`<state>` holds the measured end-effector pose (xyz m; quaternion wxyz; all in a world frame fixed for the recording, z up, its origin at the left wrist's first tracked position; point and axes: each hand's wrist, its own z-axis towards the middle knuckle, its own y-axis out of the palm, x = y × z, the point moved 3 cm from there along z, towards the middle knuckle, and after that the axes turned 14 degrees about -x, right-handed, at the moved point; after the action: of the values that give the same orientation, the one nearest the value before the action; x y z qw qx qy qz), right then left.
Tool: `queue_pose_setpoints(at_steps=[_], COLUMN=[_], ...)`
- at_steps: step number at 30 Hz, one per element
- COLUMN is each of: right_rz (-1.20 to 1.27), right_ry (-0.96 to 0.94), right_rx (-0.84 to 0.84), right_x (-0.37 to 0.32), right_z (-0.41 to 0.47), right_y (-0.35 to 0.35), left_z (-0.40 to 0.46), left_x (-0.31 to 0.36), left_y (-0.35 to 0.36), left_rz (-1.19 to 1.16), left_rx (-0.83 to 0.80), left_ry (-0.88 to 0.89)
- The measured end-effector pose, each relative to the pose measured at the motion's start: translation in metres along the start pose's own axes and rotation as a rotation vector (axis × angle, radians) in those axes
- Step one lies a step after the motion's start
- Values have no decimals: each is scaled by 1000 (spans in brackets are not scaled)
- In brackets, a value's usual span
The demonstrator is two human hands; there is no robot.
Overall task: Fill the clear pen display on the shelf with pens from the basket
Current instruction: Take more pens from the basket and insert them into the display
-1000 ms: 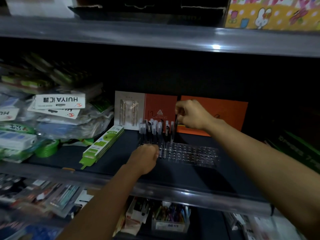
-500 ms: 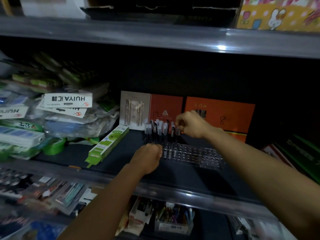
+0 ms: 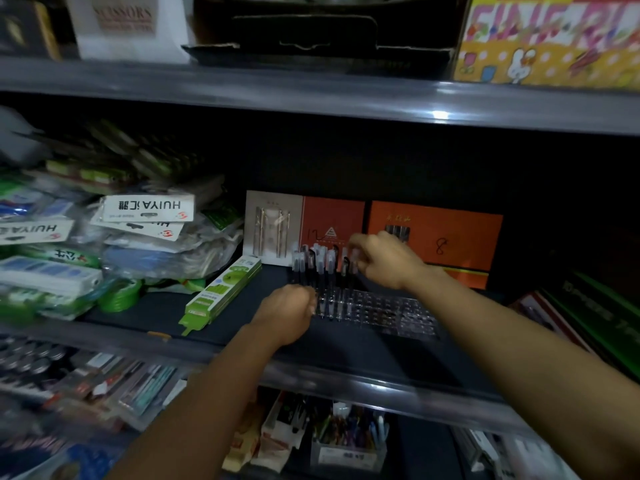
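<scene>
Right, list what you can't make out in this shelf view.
- Basket of pens: nowhere in the head view.
- Left hand: its curled fingers face away, so what it holds is hidden.
- Right hand: motion blur smears the fingers at the pens; no grip can be told.
- Clear pen display: dim and reflective, so its empty holes can't be counted.

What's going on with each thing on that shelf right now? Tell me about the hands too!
Clear pen display: flat on the shelf, mostly unfilled holes.
Pens: upright in the display's left end.
Right hand: fingers curled at the pen tops; blurred, its grip unclear.
Left hand: curled at the display's left front corner.
Green pack: lying flat, left of the display.
</scene>
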<state>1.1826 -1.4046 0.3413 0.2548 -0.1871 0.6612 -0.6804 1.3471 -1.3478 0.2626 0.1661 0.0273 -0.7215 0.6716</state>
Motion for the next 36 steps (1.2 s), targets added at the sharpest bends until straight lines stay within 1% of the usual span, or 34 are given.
queue_pose_setpoints(at_steps=[3,8,13,17,21,23,27,33,36], right_rz=[-26,-68,5,96,168,203,189,198,153], right_ry=[-67,-212,-356,-441,-518,-558,-639,-675,-702], right_rx=[34,-7,-8,-83,-92,-131,-206,-408,-436], right_x=[-22,-76,-138,-189,-240,-264,-304,-343,-354], right_z=[-14,-29,-35,-30,-31,-35,-42,-54,-66], right_y=[7,31,55,88,131,152,191,258,288], left_z=[-14,-57,-118,-171,-219,-241,-282,-333,-356], left_x=[-2,-16,-49,-78,-111,-129,-163,-200,-213], left_y=[-13,-31,-33,-22,7,26,72,147,195], left_rz=[38,137,187,194,186,152,49,-102,-157], left_rx=[31,103,112,69,14,-25,-81,-156,-250], left_ry=[-3,-34,-148,-224,-330,-372,-475,-560,-632])
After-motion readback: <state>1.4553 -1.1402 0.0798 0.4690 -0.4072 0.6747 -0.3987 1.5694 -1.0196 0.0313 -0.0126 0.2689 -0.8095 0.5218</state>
